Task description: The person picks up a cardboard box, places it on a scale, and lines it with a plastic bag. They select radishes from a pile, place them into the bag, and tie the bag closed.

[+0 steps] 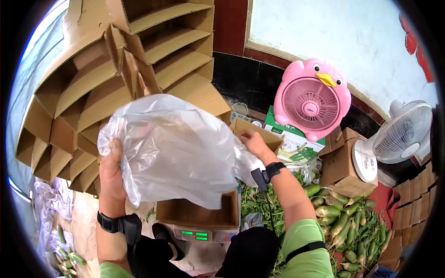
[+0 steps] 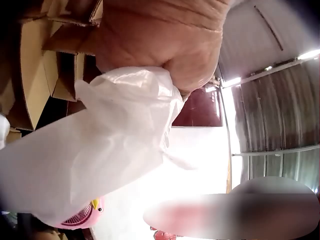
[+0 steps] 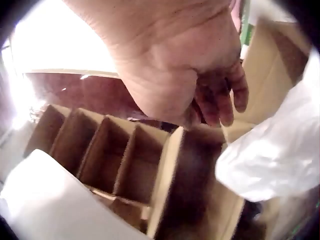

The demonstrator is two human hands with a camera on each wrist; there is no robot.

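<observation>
A translucent white plastic bag [image 1: 181,143] is spread out in front of the person, its left side bunched in the left hand [image 1: 111,169]. The left wrist view shows the bag [image 2: 115,135] hanging from that hand [image 2: 165,40], whose fingertips are hidden. At the bag's other end is the right hand [image 1: 254,142]. In the right wrist view this hand [image 3: 185,70] has loosely bent fingers with nothing between them, and the bag [image 3: 270,155] lies beside them. Below the bag, an open cardboard box [image 1: 197,213] sits on a scale [image 1: 204,235] with green lit displays.
Cardboard shelving [image 1: 181,41] stands at the back left. A pink penguin-shaped fan [image 1: 311,99] rests on a green and white carton [image 1: 296,143], with a white fan [image 1: 403,134] farther right. Green radishes [image 1: 340,217] and leaves [image 1: 259,204] lie on the right. Plastic bags [image 1: 51,199] lie at left.
</observation>
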